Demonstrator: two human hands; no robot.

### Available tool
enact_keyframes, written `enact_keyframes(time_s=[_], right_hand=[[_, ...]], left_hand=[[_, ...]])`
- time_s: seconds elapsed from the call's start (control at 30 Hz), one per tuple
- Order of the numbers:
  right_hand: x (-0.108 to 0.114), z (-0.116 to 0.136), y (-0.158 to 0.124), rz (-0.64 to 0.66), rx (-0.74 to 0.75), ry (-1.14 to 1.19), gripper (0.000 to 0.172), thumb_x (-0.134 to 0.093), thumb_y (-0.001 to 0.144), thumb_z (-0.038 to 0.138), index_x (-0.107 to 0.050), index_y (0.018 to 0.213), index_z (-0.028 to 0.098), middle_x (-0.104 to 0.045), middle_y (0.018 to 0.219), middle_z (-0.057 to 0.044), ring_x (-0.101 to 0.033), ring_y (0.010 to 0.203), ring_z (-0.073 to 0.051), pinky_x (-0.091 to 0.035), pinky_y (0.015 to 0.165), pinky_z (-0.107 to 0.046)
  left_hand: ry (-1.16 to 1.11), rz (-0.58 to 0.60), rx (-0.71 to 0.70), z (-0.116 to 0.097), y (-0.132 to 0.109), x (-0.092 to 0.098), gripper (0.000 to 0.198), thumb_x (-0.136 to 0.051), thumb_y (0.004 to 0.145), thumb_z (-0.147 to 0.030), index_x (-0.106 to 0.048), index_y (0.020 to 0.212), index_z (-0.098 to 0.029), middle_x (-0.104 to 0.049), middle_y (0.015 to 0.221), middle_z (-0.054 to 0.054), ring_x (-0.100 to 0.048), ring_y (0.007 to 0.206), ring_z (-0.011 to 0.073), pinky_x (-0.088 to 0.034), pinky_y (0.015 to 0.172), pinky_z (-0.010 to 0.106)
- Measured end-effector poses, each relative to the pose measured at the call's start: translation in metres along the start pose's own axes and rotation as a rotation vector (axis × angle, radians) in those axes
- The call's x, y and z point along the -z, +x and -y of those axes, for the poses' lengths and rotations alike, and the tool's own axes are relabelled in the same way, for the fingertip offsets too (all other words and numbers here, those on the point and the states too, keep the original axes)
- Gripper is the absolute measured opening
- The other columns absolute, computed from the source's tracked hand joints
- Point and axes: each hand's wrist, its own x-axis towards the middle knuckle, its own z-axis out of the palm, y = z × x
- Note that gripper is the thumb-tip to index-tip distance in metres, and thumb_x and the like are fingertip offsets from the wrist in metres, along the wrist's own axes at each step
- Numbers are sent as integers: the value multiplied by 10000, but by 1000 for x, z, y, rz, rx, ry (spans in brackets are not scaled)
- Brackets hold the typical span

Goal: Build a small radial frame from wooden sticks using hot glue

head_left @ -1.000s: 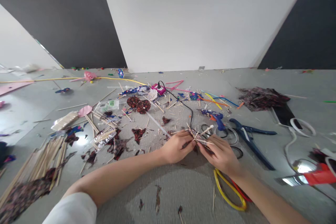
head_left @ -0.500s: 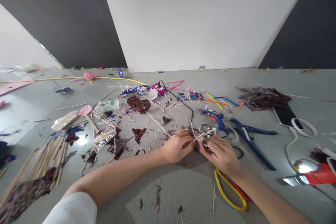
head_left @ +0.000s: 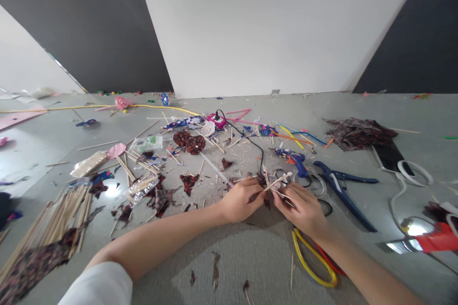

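Note:
My left hand (head_left: 240,200) and my right hand (head_left: 300,209) meet at the middle of a grey floor mat (head_left: 250,248). Between their pinched fingertips sits a small craft piece (head_left: 269,185): thin wooden sticks crossing over scraps of dark red patterned fabric, with a white-tipped stick pointing up to the right. Both hands are closed on it. The fabric under the fingers is mostly hidden.
A blue glue gun (head_left: 295,158) and blue scissors (head_left: 343,190) lie just right of the hands. Yellow-handled scissors (head_left: 311,262) rest by my right wrist. A bundle of wooden sticks (head_left: 53,224) lies at the left, fabric scraps (head_left: 157,198) and patterned cloth (head_left: 358,133) around.
The sticks of the craft piece have shifted slightly up and left as my fingers worked it. My right hand has edged a little closer to the left one.

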Motion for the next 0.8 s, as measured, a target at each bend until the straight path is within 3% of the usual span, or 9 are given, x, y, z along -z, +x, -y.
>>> enact_keyframes(time_s=[0.23,0.4,0.53,0.67,0.8], right_hand=[[-1,0,1,71,-9,35,234,-671,974,74,-530,895,243,-654,753,6,-646,719,-187,-526,765,-350],[-1,0,1,131,7,40,158,-650,992,103,-578,962,240,-685,803,-13,-652,749,-205,-531,778,-366],[3,2,4,156,4,58,98,-631,1000,146,-615,1021,241,-712,836,-21,-670,768,-218,-536,809,-391],[5,-1,0,-3,-129,152,183,-609,970,194,-616,1151,223,-664,798,-29,-627,732,-228,-539,720,-395],[10,-4,1,-227,-121,200,166,-546,960,176,-639,1082,238,-647,779,-45,-610,749,-244,-533,707,-419]], left_hand=[[31,-59,40,-6,-1,2,308,-488,1070,-270,-627,809,-187,-674,798,54,-608,797,188,-496,806,322],[-21,-116,87,-4,-4,-1,143,-538,1018,-206,-664,955,-182,-715,896,69,-649,849,194,-510,798,303],[-61,-126,135,1,-6,-6,176,-511,1019,-186,-682,981,-178,-728,913,80,-672,833,188,-509,767,283],[-153,-177,301,6,-6,-8,249,-468,1064,-269,-680,973,-177,-692,784,35,-606,667,145,-464,668,252],[-239,-237,424,10,-2,-8,322,-473,1065,-392,-684,954,-175,-653,718,16,-568,643,143,-413,620,245]])
